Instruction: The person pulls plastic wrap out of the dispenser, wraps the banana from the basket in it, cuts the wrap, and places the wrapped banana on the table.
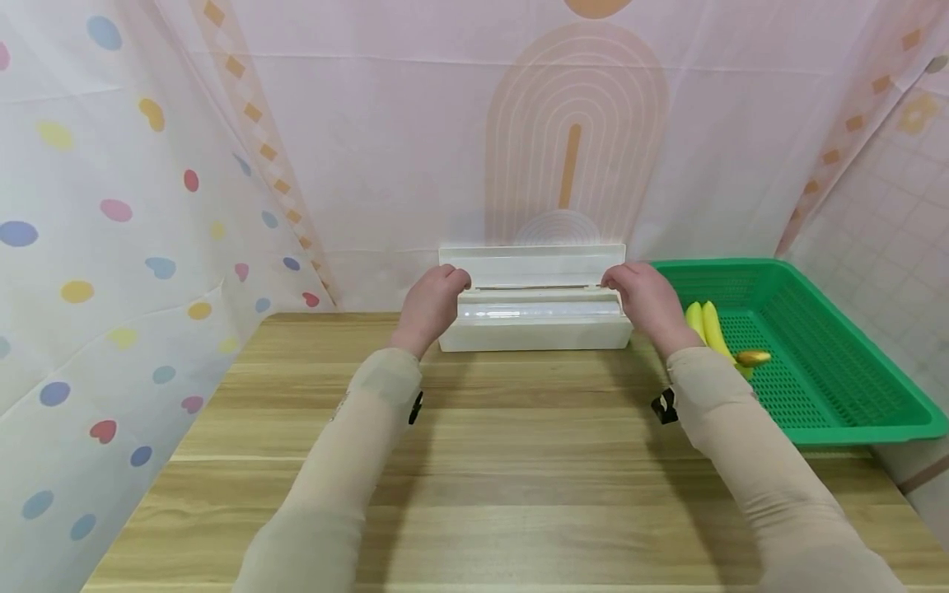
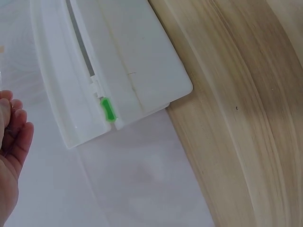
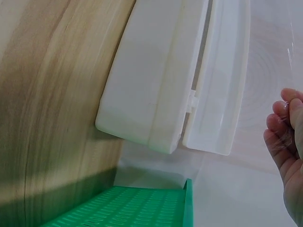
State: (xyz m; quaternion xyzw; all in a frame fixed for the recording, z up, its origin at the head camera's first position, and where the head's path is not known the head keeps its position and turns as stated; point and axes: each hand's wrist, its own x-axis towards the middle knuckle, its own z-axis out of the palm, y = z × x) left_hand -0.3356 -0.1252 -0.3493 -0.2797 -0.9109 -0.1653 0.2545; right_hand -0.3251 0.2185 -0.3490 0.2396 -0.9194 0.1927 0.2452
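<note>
A white cling film dispenser (image 1: 534,336) stands at the back of the table with its lid (image 1: 534,257) raised. The clear film roll (image 1: 534,310) lies inside it. My left hand (image 1: 430,306) is at the box's left end, and my right hand (image 1: 654,306) at its right end. Each pinches a corner of the thin film between thumb and fingers. In the right wrist view, crinkled cling film (image 3: 290,52) runs from the fingertips. A green slider (image 2: 109,109) sits at the box's end in the left wrist view.
A green plastic basket (image 1: 853,434) stands at the right, close to my right forearm. Yellow bananas (image 1: 715,333) and a gold-coloured item (image 1: 753,357) lie in it. Patterned cloth (image 1: 371,148) hangs behind the wooden table (image 1: 519,478).
</note>
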